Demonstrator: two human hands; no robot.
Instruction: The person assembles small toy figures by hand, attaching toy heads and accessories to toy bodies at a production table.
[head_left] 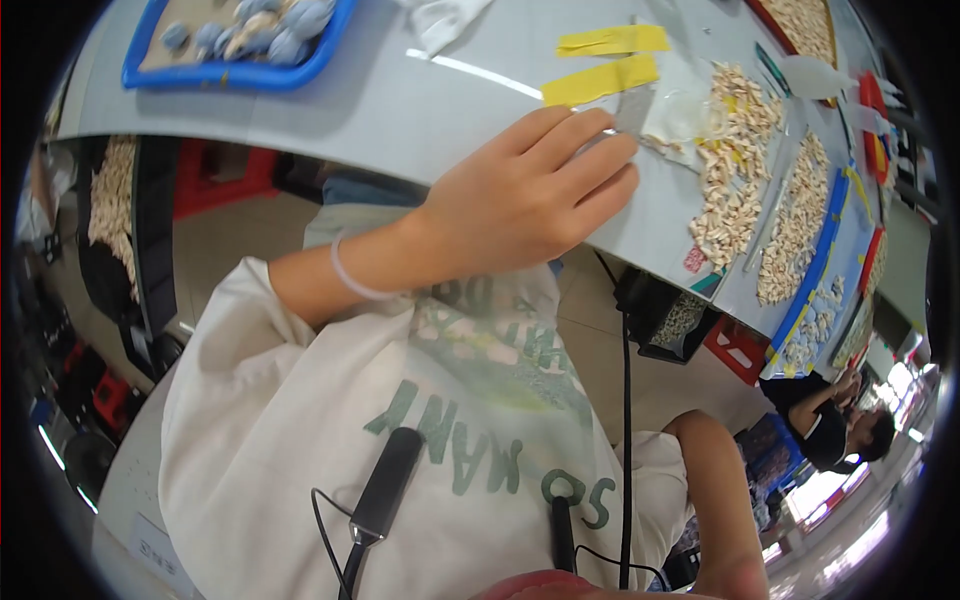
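My left hand [545, 180] reaches across from the left, over the near edge of the grey table [390, 110]. Its fingers are curled together with the back of the hand up; the fingertips and anything between them are hidden. A pale band circles the wrist. Just beyond the fingers, two strips of yellow tape [603, 80] lie on the tabletop. Beside them is a crumpled clear plastic piece [680, 115], next to a heap of small cream-coloured pieces [735, 165]. Of my right arm only the bent elbow and forearm show at the lower right; that hand is out of the picture.
A blue tray [240, 75] with grey-blue lumps stands at the far left. Further right lie another row of cream pieces [795, 220] and a blue-edged tray [815, 310]. A black cable [627, 400] hangs before me. Another person [825, 420] is at the right.
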